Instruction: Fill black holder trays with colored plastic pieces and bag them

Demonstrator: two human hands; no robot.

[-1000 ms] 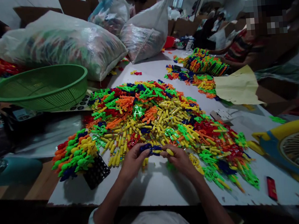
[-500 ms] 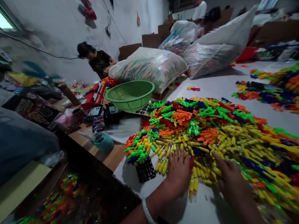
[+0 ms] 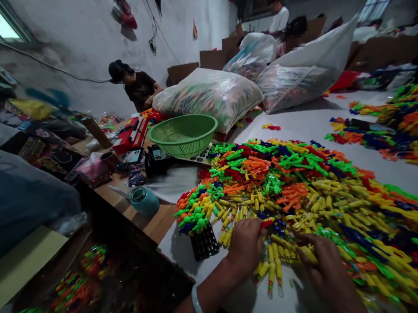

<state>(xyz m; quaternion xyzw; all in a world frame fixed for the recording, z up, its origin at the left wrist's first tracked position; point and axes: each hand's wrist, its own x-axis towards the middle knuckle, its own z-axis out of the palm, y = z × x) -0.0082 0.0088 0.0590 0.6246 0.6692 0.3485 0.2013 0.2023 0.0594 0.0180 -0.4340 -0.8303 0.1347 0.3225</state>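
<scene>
My left hand [image 3: 245, 246], with a pale bangle on its wrist, is curled low over the near edge of the pile. A small red plastic piece [image 3: 267, 224] pokes out from its closed fingers. Between the thumb and fingers of my right hand [image 3: 328, 263] is a yellow capped tube [image 3: 307, 255]. Clear-tipped yellow tubes [image 3: 271, 262] lie side by side on the white surface between the hands. Around them spreads a heap of green, orange, red, blue and yellow plastic figures [image 3: 289, 162]. The undersides of both hands are hidden.
A green basket [image 3: 183, 134] stands behind the heap, near stuffed clear sacks [image 3: 207, 96]. Left of the heap are a black perforated tray [image 3: 204, 242] and a teal jar [image 3: 144, 201]. A dark box [image 3: 132, 278] holds bagged pieces. Other people work farther back.
My left hand has drawn back and its spread fingers have curled in by the red piece. My right hand has dropped slightly toward me, with a yellow tube now showing in its grip.
</scene>
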